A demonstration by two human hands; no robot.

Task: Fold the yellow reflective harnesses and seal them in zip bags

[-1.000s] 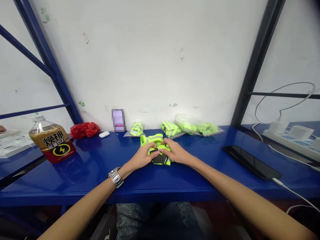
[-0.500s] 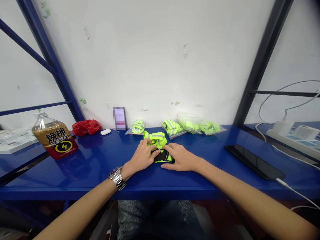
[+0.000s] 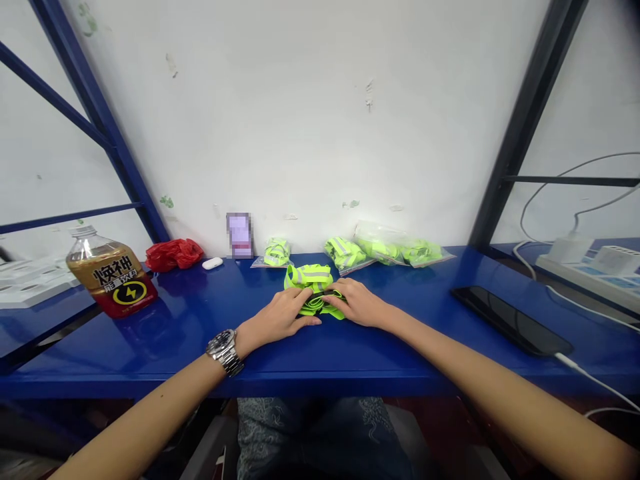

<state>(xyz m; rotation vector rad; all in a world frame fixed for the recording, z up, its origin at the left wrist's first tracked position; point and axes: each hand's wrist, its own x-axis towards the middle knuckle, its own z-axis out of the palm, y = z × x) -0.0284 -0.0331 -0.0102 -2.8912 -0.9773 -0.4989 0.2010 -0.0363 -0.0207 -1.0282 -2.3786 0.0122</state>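
Both hands point(image 3: 281, 315) touch lime strap point(image 3: 310, 275); bottle point(image 3: 113, 277) left.

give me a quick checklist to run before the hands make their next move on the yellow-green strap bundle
1. Left hand on the yellow-green strap bundle: ok, fingers touch its left side.
2. Right hand on the bundle: ok, fingers touch its right side.
3. Strap all gathered in: not ok, a striped loop stands out beyond the hands.
4. Underside of the bundle tidy: cannot tell, hidden.
5. Bottle clear of the hands: ok, apart on the left.
6. Black phone clear: ok, apart on the right.
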